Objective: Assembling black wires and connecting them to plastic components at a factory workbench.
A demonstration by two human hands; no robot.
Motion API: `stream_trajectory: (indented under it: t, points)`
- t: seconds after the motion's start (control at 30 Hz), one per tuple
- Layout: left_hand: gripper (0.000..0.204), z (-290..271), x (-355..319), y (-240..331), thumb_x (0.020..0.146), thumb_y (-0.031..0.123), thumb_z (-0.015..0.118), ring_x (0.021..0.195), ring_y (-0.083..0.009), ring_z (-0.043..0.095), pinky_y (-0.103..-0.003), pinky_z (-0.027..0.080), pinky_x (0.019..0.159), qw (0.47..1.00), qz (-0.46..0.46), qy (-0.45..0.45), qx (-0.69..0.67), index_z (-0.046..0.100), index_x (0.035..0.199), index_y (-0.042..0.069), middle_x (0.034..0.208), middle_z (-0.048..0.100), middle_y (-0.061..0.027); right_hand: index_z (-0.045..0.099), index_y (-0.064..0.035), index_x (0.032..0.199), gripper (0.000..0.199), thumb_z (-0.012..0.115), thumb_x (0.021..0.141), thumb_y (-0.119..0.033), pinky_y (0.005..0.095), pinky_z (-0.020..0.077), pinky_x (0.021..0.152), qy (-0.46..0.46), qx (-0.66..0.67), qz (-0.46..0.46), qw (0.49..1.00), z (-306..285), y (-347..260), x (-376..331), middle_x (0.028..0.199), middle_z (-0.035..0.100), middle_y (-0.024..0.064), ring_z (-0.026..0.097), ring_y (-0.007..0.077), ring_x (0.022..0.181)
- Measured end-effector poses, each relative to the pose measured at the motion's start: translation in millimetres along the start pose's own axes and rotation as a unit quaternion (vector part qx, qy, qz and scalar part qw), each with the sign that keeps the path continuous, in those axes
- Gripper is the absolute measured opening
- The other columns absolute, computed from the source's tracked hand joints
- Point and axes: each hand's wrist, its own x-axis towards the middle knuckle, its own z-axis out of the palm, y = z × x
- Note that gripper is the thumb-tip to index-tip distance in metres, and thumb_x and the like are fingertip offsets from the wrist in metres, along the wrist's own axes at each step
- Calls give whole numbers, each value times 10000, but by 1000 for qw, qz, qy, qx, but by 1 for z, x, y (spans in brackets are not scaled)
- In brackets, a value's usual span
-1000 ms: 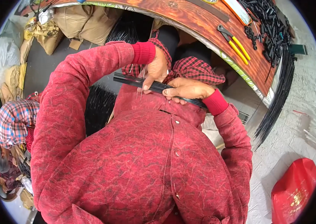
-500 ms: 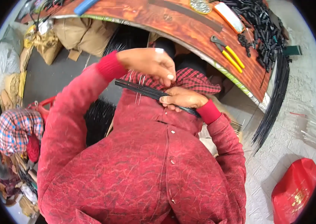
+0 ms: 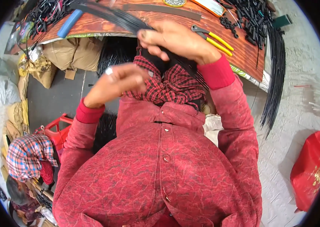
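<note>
- ok so the right hand [image 3: 179,39] is up near the table edge, closed around a bundle of thin black rods [image 3: 126,20]; thumb on the near side, palm wrapped over it
- that bundle runs from the upper left, across above the table [image 3: 249,64], down through the fist, and more of it shows under the wrist toward the lap; can't tell if the far end actually touches the tabletop
- left hand [image 3: 118,83] is hanging loosely open over the red-and-black plaid cloth [image 3: 171,85] on the lap, fingers a bit bent; pretty blurry, with a small white patch [image 3: 109,70] on it
- pliers with yellow handles [image 3: 222,46] lie on the table just beside the right hand; the pile of small black parts [image 3: 252,24] is past them, right by the corner
- blue block [image 3: 70,23] sits at the table's left edge; another bunch of black rods [image 3: 275,79] droops off the right end
- a co-worker in a checked top [image 3: 29,155] is off to the left, near a red plastic seat [image 3: 56,130]; red bag [image 3: 309,172] on the floor, far right
</note>
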Motion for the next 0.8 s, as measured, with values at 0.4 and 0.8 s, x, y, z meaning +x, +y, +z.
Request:
stream_trajectory:
  t: [0.4, 0.8]
  points:
    - [480, -38, 63, 174, 1126, 373, 414, 851, -203, 721, -306, 600, 705, 899, 406, 162, -30, 556, 1357, -23, 1114, 709, -153, 571, -46, 836, 370, 526, 1060, -337, 240, 430, 485, 150, 56, -281, 946, 8, -106, 24, 681, 578, -18, 555, 70, 565]
    - [328, 29, 122, 112, 1085, 297, 532, 706, -53, 604, -181, 477, 509, 977, 146, 150, -29, 649, 1222, 22, 875, 651, -6, 169, 38, 1615, 664, 504, 1092, -197, 248, 516, 837, 358, 100, -242, 896, 37, 50, -1, 1404, 529, 139, 588, 139, 1083]
